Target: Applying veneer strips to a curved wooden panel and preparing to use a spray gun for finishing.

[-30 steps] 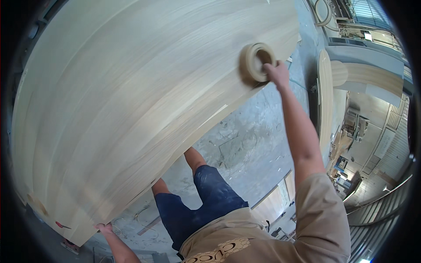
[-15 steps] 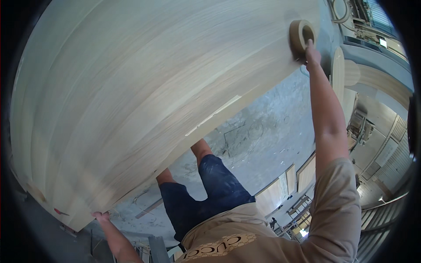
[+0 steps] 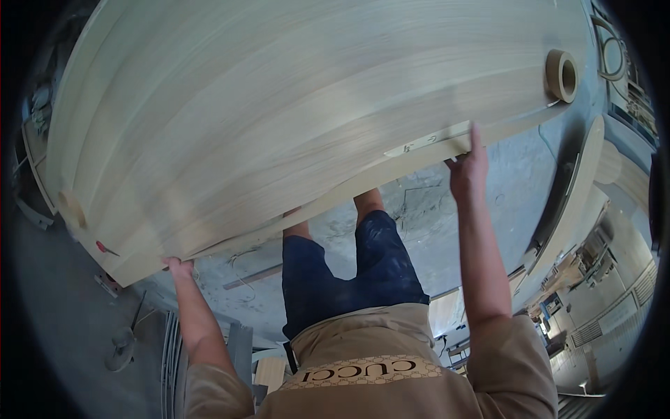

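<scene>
A large pale wood-grain panel (image 3: pixel 300 105) fills the upper part of the view. My right hand (image 3: pixel 470 167) clasps its near edge on the right, thumb upright against the top face and fingers partly hidden below. Farther left, my left hand (image 3: pixel 179 267) is closed at the same edge, close to the panel's left corner. Between my hands runs a narrow pale strip along that edge. A marked pale label-like piece (image 3: pixel 426 140) lies beside my right thumb. At the panel's right end rests a wide brown tape roll (image 3: pixel 562 75), touched by neither hand.
Near the panel's left corner lie a small red-handled tool (image 3: pixel 105 248) and another pale roll (image 3: pixel 72 209). My legs stand close to the near edge on a grey, stained floor (image 3: pixel 419 202). A curved wooden board (image 3: pixel 569 195) stands at the right; metal bars (image 3: pixel 169 363) are at lower left.
My right hand has let go of the tape roll and come back left along the edge, closing on the panel. My left hand stays at the left edge. The view has shifted.
</scene>
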A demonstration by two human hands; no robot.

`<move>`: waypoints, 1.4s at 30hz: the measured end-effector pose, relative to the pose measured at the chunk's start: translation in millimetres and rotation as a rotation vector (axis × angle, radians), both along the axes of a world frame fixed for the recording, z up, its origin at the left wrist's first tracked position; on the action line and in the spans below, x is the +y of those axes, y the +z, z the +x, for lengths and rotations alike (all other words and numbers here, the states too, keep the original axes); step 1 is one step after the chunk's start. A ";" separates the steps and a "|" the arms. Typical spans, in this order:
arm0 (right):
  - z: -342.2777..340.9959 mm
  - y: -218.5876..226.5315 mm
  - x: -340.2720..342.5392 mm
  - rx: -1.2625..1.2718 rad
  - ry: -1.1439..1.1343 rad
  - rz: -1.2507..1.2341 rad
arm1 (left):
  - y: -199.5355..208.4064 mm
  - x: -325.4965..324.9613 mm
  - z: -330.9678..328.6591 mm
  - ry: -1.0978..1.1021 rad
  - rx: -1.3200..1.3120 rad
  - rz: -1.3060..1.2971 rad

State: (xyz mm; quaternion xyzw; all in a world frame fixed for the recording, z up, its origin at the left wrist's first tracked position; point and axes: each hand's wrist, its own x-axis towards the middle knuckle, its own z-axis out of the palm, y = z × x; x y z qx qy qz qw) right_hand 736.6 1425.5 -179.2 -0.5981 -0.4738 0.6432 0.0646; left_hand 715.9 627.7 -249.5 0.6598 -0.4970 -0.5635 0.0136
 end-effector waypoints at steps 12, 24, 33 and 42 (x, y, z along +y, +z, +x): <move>24.9 -12.6 -19.8 0.175 -0.135 -0.013 | 10.6 29.2 -13.9 0.017 0.008 0.040; -15.4 -42.0 -13.3 0.206 -0.314 -0.008 | 12.6 35.7 -14.5 0.053 0.027 0.024; -20.9 -54.8 -13.7 0.383 -0.361 -0.086 | 4.6 26.3 -13.1 0.099 0.018 -0.015; -29.6 -61.5 -19.6 0.537 -0.417 -0.079 | 6.9 31.8 -15.3 0.107 0.103 -0.006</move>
